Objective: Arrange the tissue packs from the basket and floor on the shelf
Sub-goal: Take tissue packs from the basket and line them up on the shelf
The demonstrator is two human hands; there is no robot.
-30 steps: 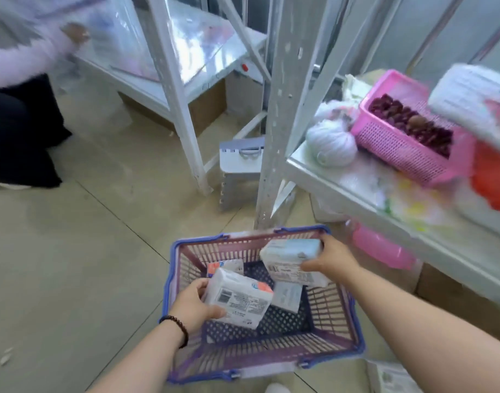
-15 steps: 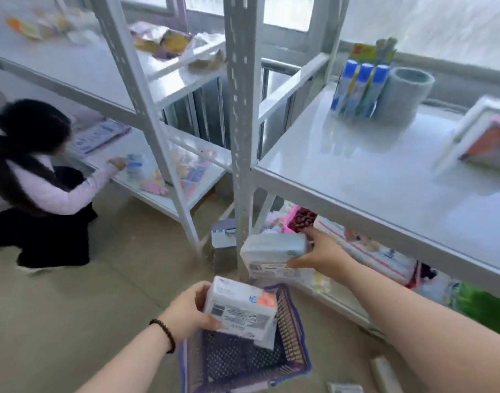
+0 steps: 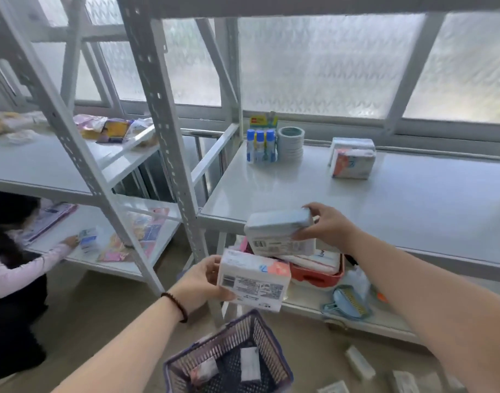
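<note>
The white metal shelf (image 3: 342, 199) stands under the frosted window, its broad middle board bare near the front edge, with two stacked tissue packs (image 3: 352, 161) at the back, just beside a grey tape roll stack (image 3: 290, 141) and blue-capped glue sticks (image 3: 260, 147). Below, the purple plastic basket (image 3: 229, 361) sits on the floor with a few packs left inside; more lie on the floor to its right.

The step in hand appears to be setting two packs on that board. It would go best if each pack is laid flat, squared against the ones already there.

The right hand (image 3: 326, 226) grips a pale blue tissue pack (image 3: 280, 232) at the board's front edge, fingers curled round its end. The left hand (image 3: 204, 282) holds a white tissue pack with an orange corner (image 3: 253, 279) lower, above the basket, thumb over its face.
</note>
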